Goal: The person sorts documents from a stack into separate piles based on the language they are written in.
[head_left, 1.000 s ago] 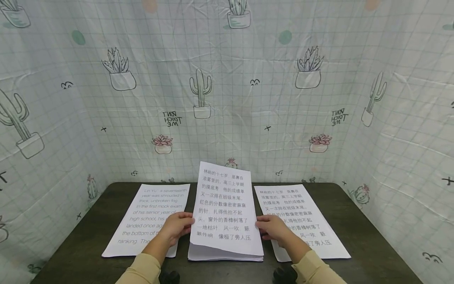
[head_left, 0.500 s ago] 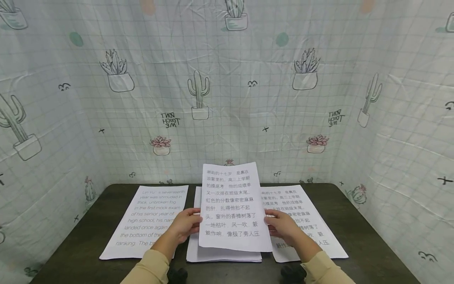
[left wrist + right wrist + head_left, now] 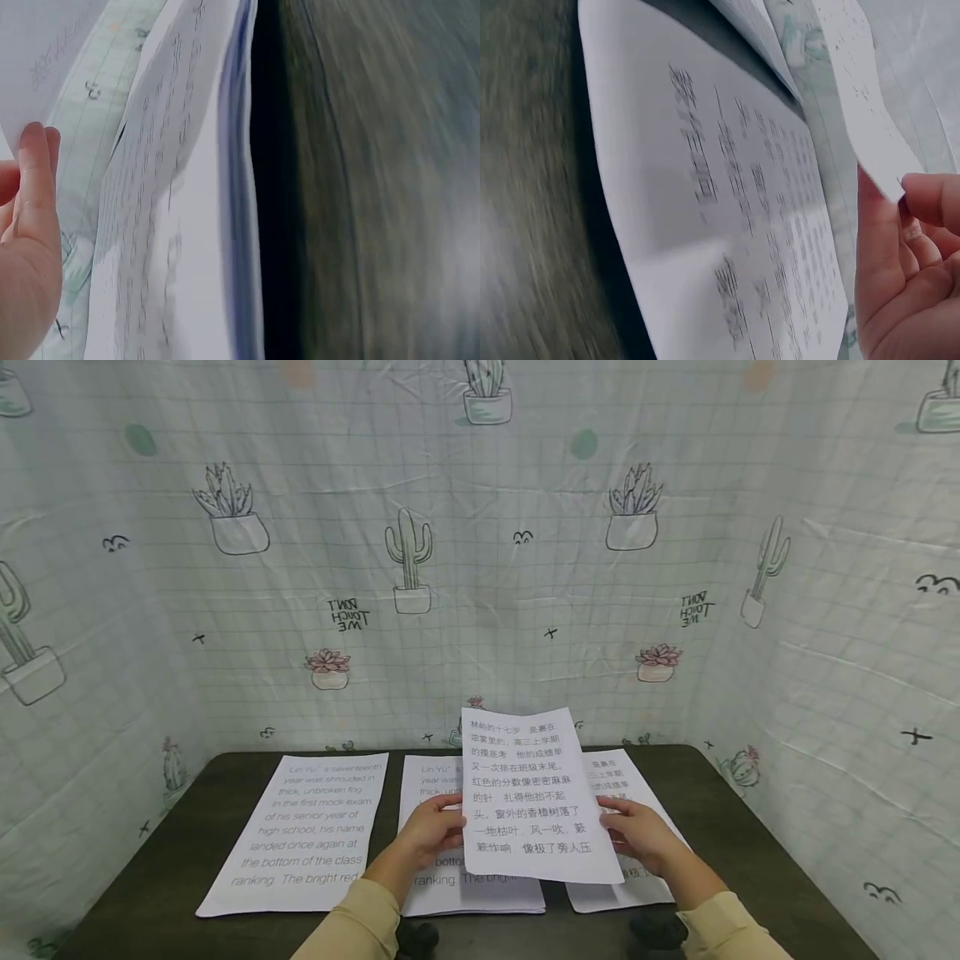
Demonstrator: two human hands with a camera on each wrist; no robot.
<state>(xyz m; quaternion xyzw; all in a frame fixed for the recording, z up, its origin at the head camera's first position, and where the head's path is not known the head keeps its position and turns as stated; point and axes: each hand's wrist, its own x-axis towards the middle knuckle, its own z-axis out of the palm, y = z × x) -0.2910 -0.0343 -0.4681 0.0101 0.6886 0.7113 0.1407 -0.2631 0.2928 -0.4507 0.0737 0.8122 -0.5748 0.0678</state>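
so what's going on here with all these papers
A person holds up a sheet of Chinese text by its side edges, with the left hand and right hand. It is off the dark table, and in the head view partly hides the middle stack, topped with English text, and the Chinese paper on the right. An English paper lies at the left.

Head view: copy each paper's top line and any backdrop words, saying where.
Left sheet: "Lin Yu's seventeenth"
Middle stack: "Lin Yu's"; rest covered
Held sheet: "林屿的十七岁 是裹在"
Right sheet: "是裹在"; start covered
Backdrop: "DON'T TOUCH", mirrored, twice; last word unclear
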